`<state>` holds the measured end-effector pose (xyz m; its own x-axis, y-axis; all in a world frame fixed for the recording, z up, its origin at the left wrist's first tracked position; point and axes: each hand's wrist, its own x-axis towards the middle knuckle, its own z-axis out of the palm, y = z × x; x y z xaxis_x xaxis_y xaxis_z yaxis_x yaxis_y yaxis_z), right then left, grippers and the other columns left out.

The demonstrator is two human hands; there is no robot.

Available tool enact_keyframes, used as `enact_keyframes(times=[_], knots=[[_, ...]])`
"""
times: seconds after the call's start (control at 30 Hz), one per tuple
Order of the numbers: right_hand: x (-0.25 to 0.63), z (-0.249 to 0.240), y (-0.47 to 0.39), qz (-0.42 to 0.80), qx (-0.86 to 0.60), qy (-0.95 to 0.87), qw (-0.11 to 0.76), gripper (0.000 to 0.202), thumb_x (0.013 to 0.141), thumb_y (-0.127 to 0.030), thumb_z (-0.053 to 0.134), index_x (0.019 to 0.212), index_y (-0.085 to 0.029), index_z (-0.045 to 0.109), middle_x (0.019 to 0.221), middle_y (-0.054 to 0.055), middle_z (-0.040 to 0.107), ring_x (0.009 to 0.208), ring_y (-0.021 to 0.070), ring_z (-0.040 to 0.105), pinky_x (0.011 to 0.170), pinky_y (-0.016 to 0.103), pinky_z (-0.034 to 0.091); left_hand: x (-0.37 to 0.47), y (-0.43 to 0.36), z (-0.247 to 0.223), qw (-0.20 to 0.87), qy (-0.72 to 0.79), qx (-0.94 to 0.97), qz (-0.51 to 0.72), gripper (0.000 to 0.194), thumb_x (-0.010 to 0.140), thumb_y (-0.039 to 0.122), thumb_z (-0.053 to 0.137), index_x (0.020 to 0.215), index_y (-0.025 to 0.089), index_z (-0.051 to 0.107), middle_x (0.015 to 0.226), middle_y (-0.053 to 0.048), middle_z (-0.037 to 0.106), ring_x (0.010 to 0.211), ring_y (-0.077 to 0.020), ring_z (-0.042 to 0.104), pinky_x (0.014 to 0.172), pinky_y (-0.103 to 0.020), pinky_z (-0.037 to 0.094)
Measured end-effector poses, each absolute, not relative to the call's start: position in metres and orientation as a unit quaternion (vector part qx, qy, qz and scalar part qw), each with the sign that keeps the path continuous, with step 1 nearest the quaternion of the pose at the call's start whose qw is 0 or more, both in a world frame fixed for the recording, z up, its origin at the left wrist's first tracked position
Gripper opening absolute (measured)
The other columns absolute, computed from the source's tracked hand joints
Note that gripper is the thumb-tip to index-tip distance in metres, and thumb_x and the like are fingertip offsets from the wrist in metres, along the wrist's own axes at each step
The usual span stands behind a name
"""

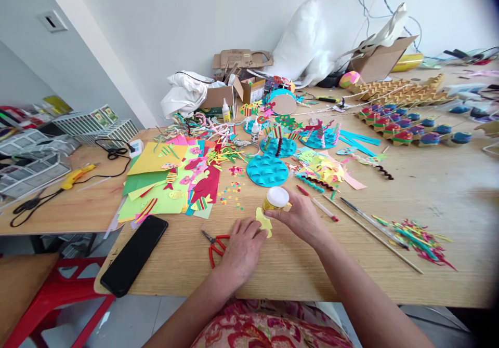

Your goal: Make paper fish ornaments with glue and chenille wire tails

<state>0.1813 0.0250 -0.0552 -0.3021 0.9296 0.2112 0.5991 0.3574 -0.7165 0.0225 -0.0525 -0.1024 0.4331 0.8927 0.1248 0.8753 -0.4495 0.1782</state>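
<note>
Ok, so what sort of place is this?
Likely a craft workroom: the light wooden table holds striped paper fish, a round turquoise scalloped disc and overlapping coloured paper sheets.

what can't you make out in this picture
All in the head view:
Yellow paper: partly hidden under the left hand.
White-lidded container: side partly covered by the right hand, any lettering too small to read.
Red stool: leg ends cut off by the bottom edge.
Dark object, far right: too blurred to identify.
</note>
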Motion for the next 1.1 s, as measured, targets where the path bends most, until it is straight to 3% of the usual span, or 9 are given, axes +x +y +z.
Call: enact_keyframes(times=[1.1], knots=[[0.1824, -0.0539, 0.0214, 0.276, -0.499, -0.761, 0.308, 0.033, 0.065, -0.041, 0.067, 0.088, -0.019, 0.058, 0.08, 0.002, 0.068, 0.074, 0.0215, 0.061, 0.063, 0.028, 0.042, 0.0231, -0.0524, -0.0997, 0.054, 0.514, 0.849, 0.111, 0.025, 0.088, 0.021, 0.042, 0.11, 0.022, 0.053, 0.111, -0.003, 0.055, 0.111, -0.02, 0.041, 0.094, -0.037, 0.034]])
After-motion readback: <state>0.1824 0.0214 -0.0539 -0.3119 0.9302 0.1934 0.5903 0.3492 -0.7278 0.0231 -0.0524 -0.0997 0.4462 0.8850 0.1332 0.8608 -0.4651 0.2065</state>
